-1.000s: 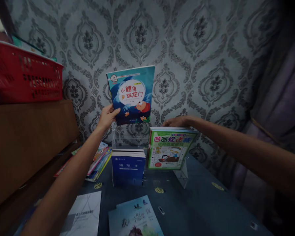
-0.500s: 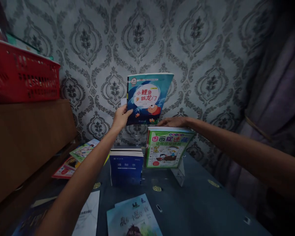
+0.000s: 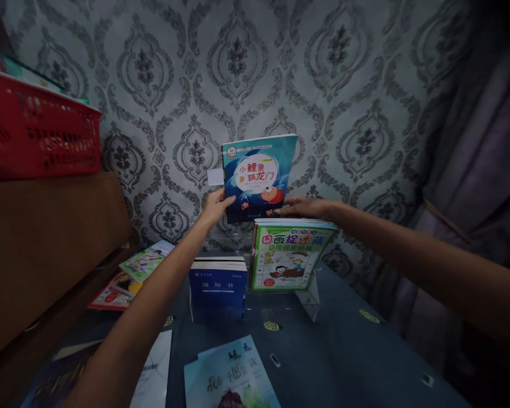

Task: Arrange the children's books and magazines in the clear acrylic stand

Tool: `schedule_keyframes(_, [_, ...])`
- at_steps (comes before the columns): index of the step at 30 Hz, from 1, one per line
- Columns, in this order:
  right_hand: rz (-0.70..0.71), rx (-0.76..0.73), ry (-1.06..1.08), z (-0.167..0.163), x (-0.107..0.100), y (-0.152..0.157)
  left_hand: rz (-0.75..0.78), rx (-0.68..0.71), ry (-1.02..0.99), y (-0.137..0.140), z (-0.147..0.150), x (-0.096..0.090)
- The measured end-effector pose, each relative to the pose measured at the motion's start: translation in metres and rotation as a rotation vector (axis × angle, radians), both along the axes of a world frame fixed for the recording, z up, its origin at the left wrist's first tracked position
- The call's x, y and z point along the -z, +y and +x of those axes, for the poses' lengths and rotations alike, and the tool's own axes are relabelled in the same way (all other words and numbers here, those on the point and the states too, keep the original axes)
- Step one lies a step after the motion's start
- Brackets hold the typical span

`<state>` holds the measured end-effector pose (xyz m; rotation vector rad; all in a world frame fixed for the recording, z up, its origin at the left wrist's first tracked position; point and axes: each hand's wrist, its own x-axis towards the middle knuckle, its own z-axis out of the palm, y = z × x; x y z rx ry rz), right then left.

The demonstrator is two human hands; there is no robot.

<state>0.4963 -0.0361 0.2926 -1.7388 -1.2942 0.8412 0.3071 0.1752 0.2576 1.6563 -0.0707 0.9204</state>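
A blue-green picture book with a red fish on its cover is raised upright in front of the wall. My left hand pinches its lower left edge, thumb on the cover. At the lower right corner, my right hand has its fingers on the book, just above the green children's book. That green-bordered book stands with others in a clear stand. To its left stand several dark blue books, upright and held by the same clear rack.
A light blue book lies at the front of the dark table. Colourful books and a white booklet lie at left. A red basket sits on a brown cabinet; a curtain hangs at right.
The picture book has come down slightly and tilted a little. My left hand has shifted right and down with it, and my right hand's fingers now meet its lower right corner.
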Motion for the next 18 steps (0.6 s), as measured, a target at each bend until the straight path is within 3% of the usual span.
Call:
schedule_keyframes(6, [0.011,0.085,0.022,-0.005,-0.004,-0.002,-0.07,0.047,0.114,0.005,0.001,0.005])
schedule_keyframes(14, [-0.003,-0.061,-0.015,0.011,0.003,0.004,-0.076,0.095,0.155,0.01,-0.002,0.003])
schedule_keyframes(18, [-0.052,-0.085,-0.183,0.013,0.0,0.004,-0.008,0.1,0.257,0.016,0.001,0.0])
